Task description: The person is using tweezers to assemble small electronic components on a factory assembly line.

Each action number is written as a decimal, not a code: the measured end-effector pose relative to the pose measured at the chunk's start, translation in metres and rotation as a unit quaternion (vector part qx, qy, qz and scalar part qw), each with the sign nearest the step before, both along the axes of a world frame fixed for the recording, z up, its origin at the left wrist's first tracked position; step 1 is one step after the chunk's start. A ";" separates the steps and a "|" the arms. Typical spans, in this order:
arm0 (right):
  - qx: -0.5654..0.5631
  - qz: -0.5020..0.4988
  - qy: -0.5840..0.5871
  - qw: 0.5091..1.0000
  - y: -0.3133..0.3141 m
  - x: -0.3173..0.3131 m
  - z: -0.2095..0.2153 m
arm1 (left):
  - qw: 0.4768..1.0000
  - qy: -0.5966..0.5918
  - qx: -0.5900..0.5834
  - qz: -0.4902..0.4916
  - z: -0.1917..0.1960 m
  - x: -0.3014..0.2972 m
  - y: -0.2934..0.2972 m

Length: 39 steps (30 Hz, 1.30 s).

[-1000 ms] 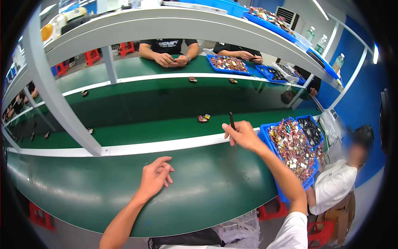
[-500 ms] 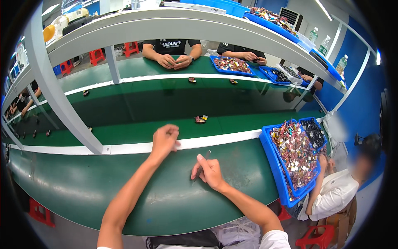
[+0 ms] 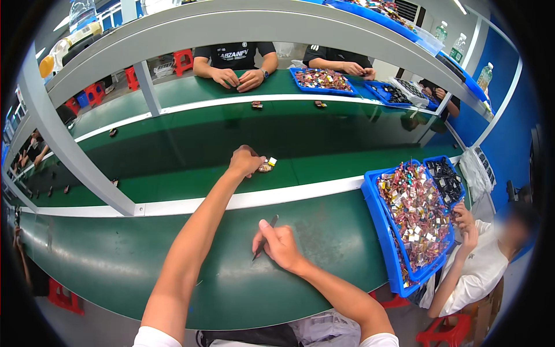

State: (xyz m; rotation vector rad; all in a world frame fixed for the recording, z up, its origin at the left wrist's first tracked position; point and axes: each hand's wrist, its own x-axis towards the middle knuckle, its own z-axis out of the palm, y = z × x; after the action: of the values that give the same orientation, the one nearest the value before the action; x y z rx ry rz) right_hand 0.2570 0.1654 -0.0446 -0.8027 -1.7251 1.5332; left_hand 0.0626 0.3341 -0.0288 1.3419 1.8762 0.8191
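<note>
Your right hand [image 3: 281,245] pinches a black tool [image 3: 258,251]; ahead, your left hand [image 3: 244,162] is at a small part [image 3: 266,166], pinch unclear.

The left hand [image 3: 247,161] covers one side of a small cluster of parts [image 3: 266,166], so whether its fingertips grip it or only touch it cannot be told, while the fingers of the right hand [image 3: 278,246] hide the middle of a thin dark tool [image 3: 274,220], too small to name. In the blue tray [image 3: 374,231], the tangled pieces [image 3: 413,217] are too small to tell apart, and the seated co-worker's [image 3: 475,272] face is blurred. The shelf [image 3: 191,28] hides the heads of two people across the bench [image 3: 139,260], and the lower edge crops both white sleeves [image 3: 155,337] and a dark bag [image 3: 254,336].
</note>
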 end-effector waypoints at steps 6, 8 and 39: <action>-0.090 -0.027 0.076 0.993 0.002 0.001 -0.006 | 0.992 -0.102 0.065 0.023 0.021 -0.017 -0.074; -0.116 -0.035 0.085 0.989 0.007 0.005 -0.002 | 0.988 -0.136 0.074 0.011 0.022 -0.029 -0.110; 0.167 -0.060 0.023 0.984 -0.033 -0.030 -0.002 | 0.960 -0.246 0.132 0.022 -0.013 -0.031 -0.279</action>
State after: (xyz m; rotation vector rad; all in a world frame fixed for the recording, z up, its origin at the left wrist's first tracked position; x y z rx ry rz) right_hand 0.2270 0.1320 -0.0469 -0.6778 -1.8010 1.1324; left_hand 0.0313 0.0556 -0.0419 1.1146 1.4422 1.3265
